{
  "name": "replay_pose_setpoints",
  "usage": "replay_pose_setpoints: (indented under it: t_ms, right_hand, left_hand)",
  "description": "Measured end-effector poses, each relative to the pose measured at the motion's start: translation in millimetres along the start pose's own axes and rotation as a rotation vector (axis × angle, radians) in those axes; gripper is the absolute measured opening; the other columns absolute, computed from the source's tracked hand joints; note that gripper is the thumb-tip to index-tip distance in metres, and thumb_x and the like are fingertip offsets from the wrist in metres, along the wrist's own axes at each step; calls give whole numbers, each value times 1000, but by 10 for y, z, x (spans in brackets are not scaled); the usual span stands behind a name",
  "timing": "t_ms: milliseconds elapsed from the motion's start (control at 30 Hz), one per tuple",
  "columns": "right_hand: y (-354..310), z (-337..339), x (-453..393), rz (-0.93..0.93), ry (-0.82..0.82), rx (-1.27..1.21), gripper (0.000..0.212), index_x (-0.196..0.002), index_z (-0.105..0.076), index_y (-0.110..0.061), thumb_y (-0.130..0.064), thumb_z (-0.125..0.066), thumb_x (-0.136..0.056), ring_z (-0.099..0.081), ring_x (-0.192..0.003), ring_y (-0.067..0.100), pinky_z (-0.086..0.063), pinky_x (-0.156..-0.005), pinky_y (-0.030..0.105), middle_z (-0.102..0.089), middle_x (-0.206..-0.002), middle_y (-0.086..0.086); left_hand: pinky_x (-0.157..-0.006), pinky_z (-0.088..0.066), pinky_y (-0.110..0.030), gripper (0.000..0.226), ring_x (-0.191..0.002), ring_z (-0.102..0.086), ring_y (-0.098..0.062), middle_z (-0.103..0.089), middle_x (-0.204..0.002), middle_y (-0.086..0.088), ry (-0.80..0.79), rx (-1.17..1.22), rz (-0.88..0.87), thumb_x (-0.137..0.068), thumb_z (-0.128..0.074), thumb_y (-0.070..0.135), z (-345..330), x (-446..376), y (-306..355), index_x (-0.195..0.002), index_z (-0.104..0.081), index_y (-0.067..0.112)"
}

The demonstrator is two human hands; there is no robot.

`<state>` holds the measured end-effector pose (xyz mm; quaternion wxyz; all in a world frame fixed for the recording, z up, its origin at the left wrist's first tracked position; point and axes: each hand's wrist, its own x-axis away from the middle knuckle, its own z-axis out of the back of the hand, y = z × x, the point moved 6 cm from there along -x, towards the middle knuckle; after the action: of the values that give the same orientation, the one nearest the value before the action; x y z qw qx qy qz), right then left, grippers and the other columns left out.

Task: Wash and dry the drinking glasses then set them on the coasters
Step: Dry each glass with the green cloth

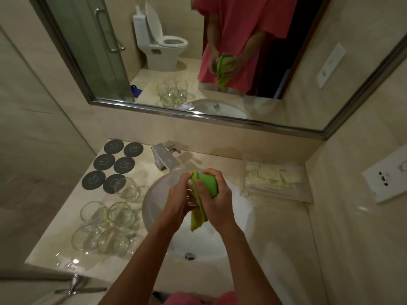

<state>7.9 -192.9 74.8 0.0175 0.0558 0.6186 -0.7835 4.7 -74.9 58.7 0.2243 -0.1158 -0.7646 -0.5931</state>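
Item: glass [191, 198], in hand over the sink [154, 208]. Left hand [178, 194] is gripping the glass from the left side; only a sliver of clear wall is showing between the two hands. Right hand [217, 194] is clenching the green cloth [207, 186] around the glass's right side, thumb pressing cloth against it; a tail of cloth is hanging down toward the basin.

Step in hand, as judged: drying one glass.

Handling notes: the left hand should be holding firm while the right is turning the cloth around the wall and into the mouth; wet glass is likely slick, so working low over the basin is limiting any drop. The hanging tail should be staying clear of the drain [189, 256].

Stock on counter [72, 245], left of sink: five glasses [105, 221]. Four are standing in a near cluster, two by two; the fifth [127, 190] is standing just far of them, overlapping the nearest coaster's edge in this view, whether resting on it I cannot tell. Whether these are washed or dry is not showing.

Destination: six dark round coasters [114, 165], in three pairs at the far left of the counter, none clearly bearing a glass.

Also present: tap [165, 158] beyond the sink; mirror [198, 51] above; tray of sachets [275, 181] on the right.
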Motion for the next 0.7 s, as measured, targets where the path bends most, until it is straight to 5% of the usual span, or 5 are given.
replay_pose_setpoints:
  t_ms: [267,400,500,600,700]
  right_hand:
    - [-148,-99,-203,-185,139,35,17,-86,-63,-20,-35,-61,-94,-59,-72,14,-50,-69,32,-63,-80,1]
    - [-173,-18,-369,-356,153,101,25,-84,-64,-19,-41,-57,-94,-63,-82,20,-50,-78,39,-66,-83,1]
    - [-253,-51,-402,-422,123,113,29,-89,-66,-18,-44,-53,-94,-64,-86,22,-50,-81,39,-67,-87,3]
    - [-391,-139,-373,-374,154,152,30,-92,-65,-17,-44,-53,-97,-64,-85,20,-50,-78,37,-67,-88,3]
    - [-499,-217,-294,-162,217,252,27,-90,-60,-19,-45,-55,-95,-62,-77,17,-53,-70,34,-64,-83,2]
  left_hand:
    - [-62,-53,-32,90,-71,-65,-25,-73,-78,-15,-188,-458,160,-91,-23,79,275,-66,219,-90,-70,2]
    - [-60,-51,-19,49,-76,-63,-19,-65,-98,-12,-236,-586,-217,-105,-25,53,191,-43,448,-118,-55,17]
    - [-59,-49,-19,24,-75,-59,-20,-60,-91,-8,-169,-419,-477,-107,-32,42,56,-11,532,-105,-51,28]
    - [-64,-47,-45,29,-70,-54,-27,-55,-77,-11,-12,-256,-419,-94,-35,46,123,-151,454,-80,-50,26]
    - [-55,-47,-40,36,-64,-54,-32,-55,-70,-14,-38,-166,-182,-93,-35,44,151,-217,477,-75,-55,20]
